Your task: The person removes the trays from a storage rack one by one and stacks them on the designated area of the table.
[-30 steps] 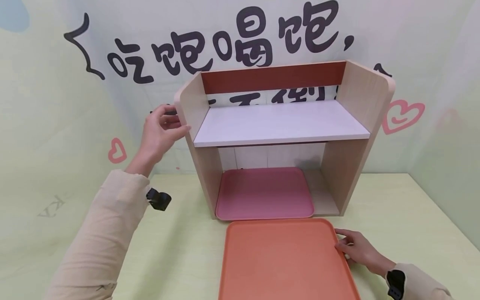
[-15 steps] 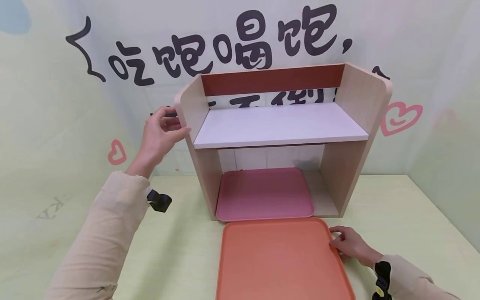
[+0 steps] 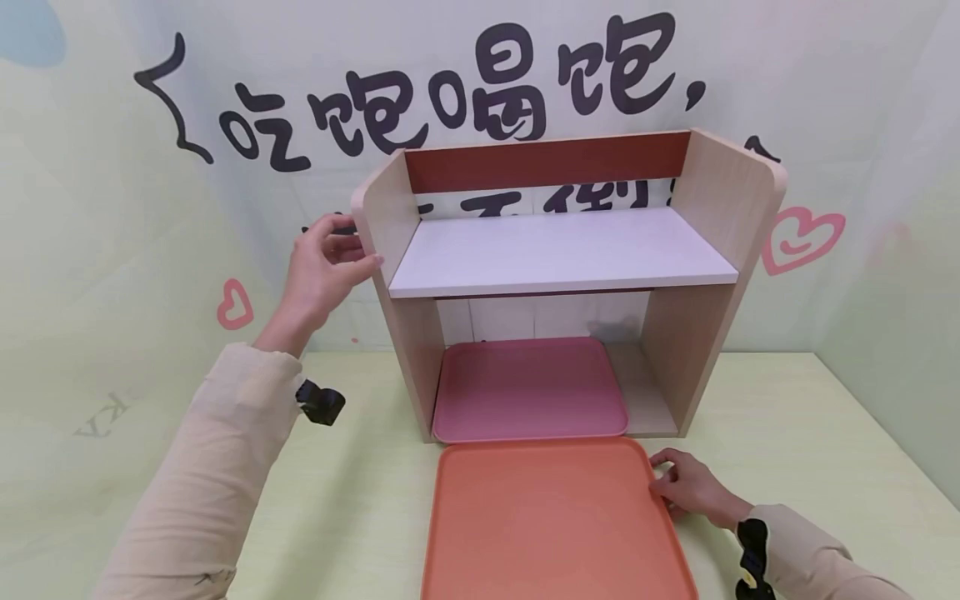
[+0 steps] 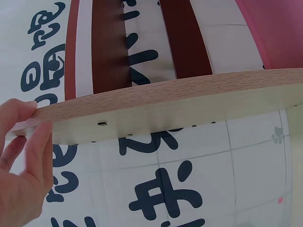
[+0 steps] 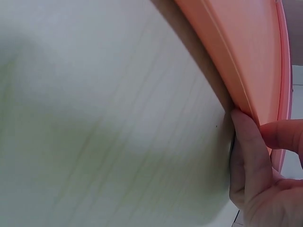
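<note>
Left hand [image 3: 317, 273] in a pinch on shelf unit [image 3: 562, 250], right hand [image 3: 693, 485] likewise on orange tray [image 3: 551, 521] from its right.

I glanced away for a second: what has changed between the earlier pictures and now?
The orange tray has slid slightly left, the right grip on its edge moving with it. Nothing was newly grasped or released. The left grip on the shelf unit, the unit itself and the pink tray stayed put.
</note>
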A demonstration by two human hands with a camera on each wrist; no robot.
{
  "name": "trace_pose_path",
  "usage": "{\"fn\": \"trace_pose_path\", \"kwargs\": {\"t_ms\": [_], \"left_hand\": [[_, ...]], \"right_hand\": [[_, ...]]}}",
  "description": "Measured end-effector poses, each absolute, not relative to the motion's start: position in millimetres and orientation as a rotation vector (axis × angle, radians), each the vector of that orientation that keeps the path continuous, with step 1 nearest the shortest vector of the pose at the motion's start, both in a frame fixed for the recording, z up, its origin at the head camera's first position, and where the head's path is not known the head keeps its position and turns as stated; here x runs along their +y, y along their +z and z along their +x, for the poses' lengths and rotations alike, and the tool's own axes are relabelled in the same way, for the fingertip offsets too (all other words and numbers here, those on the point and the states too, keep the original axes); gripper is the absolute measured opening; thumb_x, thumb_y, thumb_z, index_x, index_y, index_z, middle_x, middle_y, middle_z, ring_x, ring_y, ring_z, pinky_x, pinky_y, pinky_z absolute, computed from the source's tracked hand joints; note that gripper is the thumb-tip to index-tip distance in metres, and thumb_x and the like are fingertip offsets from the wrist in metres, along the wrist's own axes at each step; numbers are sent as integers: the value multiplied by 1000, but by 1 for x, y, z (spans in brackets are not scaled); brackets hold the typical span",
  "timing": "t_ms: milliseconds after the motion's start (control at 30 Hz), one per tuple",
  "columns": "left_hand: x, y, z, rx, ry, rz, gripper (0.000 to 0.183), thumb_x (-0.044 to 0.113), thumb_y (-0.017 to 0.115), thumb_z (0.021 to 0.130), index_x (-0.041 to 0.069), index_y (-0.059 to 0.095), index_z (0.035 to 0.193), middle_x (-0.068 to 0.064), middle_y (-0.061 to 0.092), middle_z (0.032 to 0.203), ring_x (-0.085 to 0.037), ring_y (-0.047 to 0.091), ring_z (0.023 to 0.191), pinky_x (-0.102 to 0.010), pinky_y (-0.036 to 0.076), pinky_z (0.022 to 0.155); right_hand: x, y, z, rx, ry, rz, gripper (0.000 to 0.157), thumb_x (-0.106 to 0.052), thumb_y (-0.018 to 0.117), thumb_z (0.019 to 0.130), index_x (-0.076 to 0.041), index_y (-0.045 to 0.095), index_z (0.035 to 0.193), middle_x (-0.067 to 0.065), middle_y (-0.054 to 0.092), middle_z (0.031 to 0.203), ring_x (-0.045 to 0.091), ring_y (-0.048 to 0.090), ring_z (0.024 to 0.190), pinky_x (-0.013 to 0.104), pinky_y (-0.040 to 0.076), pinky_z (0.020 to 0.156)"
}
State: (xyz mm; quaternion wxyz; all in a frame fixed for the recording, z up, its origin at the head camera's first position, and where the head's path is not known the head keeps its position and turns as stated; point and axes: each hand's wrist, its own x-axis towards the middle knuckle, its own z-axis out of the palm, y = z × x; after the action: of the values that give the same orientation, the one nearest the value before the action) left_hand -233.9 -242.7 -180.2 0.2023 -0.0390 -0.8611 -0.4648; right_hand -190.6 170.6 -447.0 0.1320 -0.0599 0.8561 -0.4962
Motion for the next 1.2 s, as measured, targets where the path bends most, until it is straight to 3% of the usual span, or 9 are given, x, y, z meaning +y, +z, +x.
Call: {"fn": "trace_pose_path", "kwargs": {"t_ms": [500, 767, 1200], "left_hand": [[-241, -181, -234, -2401, -1288, -117, 52, 20, 66, 79, 6, 42, 123, -16, 53, 115, -25, 55, 100, -34, 46, 84], [-243, -181, -235, -2404, -1289, -120, 51, 18, 66, 80, 5, 42, 122, -17, 53, 113, -25, 56, 99, -35, 47, 83], [-243, -180, -235, -2406, -1291, -112, 52, 20, 66, 79, 7, 42, 123, -16, 53, 112, -24, 55, 98, -35, 47, 83]], "right_hand": [[179, -434, -198, 2459, -1360, -231, 37, -9, 63, 80, 9, 44, 106, 7, 51, 68, 18, 56, 56, 33, 52, 50], [173, -416, -221, 2509, -1440, -317, 41, -7, 59, 83, 14, 41, 113, 11, 54, 79, 23, 58, 69, 34, 53, 61], [150, -425, -255, 2595, -1524, -246, 38, -6, 57, 83, 17, 45, 112, 21, 59, 87, 25, 62, 71, 33, 53, 63]]}}
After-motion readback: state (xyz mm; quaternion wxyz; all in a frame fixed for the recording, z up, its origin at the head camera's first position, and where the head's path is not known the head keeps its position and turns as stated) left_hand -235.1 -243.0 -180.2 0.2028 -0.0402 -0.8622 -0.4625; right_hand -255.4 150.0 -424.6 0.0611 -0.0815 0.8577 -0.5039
